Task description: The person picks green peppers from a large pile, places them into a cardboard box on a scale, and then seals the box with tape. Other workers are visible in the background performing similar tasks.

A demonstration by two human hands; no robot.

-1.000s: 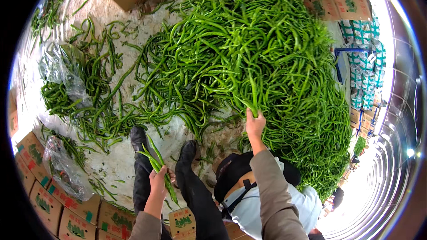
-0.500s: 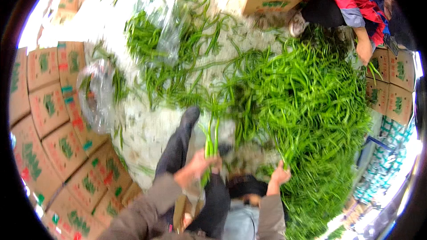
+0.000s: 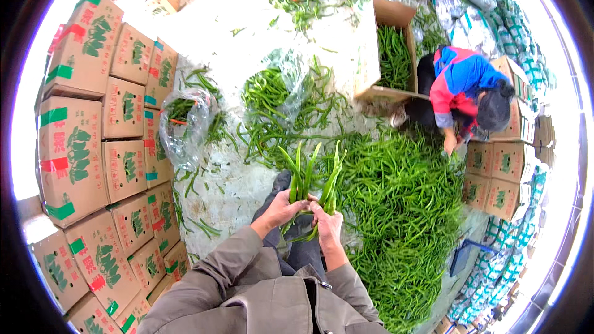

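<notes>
My left hand (image 3: 283, 209) is closed around several long green peppers (image 3: 299, 172) that stick upward. My right hand (image 3: 325, 221) touches it from the right, gripping another bunch of long peppers (image 3: 335, 184). Both bunches are held in front of me, above my dark-trousered legs. A big loose heap of the same peppers (image 3: 396, 229) lies on the floor to my right, with looser ones (image 3: 260, 145) scattered ahead of me.
Stacked cartons (image 3: 74, 161) line the left. Crumpled plastic bags (image 3: 189, 124) lie among peppers. A co-worker (image 3: 461, 86) in blue and red crouches at the upper right beside an open box (image 3: 375, 49) of peppers. More cartons (image 3: 498, 182) and wrapped bundles (image 3: 470, 291) stand right.
My right hand has drawn back from the heap with peppers and met my left hand, which has risen with its bunch. The view has swung leftward and up, bringing the co-worker into full sight.
</notes>
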